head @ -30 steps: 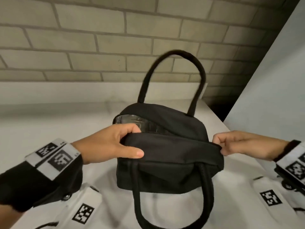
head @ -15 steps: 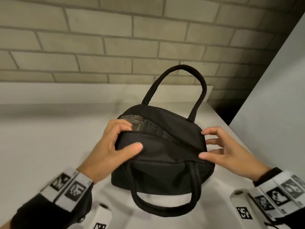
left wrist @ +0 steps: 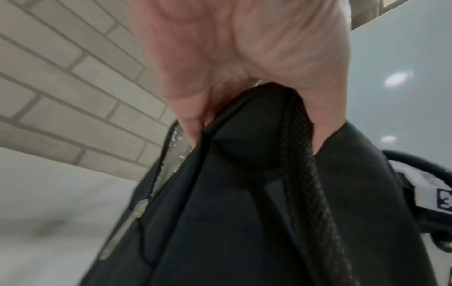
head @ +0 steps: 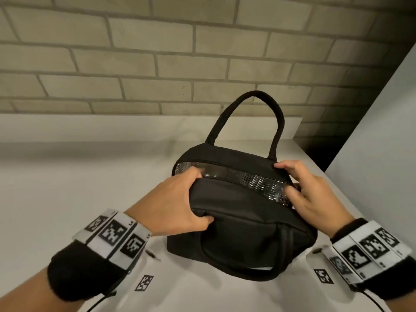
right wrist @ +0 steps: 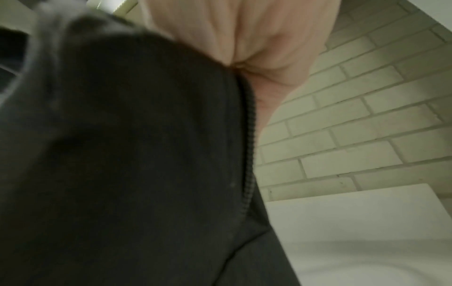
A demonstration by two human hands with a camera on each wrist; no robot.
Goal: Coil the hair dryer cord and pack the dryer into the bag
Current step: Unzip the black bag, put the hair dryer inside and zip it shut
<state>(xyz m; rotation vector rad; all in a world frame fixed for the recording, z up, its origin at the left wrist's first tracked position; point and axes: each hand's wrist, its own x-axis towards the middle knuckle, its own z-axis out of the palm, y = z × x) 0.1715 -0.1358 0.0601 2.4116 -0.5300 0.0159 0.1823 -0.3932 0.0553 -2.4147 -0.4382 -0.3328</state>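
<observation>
A black fabric bag (head: pixel 247 233) stands on the white counter (head: pixel 90 188), with its far handle (head: pixel 254 95) upright and its near handle (head: pixel 258 273) hanging down the front. The top opening gapes in a narrow strip that shows shiny silver lining (head: pixel 243 176). My left hand (head: pixel 193 194) grips the near flap at the left end, fingers over the edge and thumb below. My right hand (head: pixel 290 179) pinches the right end of the opening. The left wrist view shows the bag (left wrist: pixel 244 212) and its zipper pull (left wrist: pixel 127 222). I see no dryer or cord.
A brick wall (head: pixel 157 64) rises behind the counter. A white panel (head: pixel 382 131) closes off the right side, with a dark gap (head: pixel 315 149) beside it. The counter's right edge runs close under my right wrist.
My right hand moved from the bag's right side up onto the right end of the opening. The opening now shows a longer strip of lining. My left thumb slid under the flap.
</observation>
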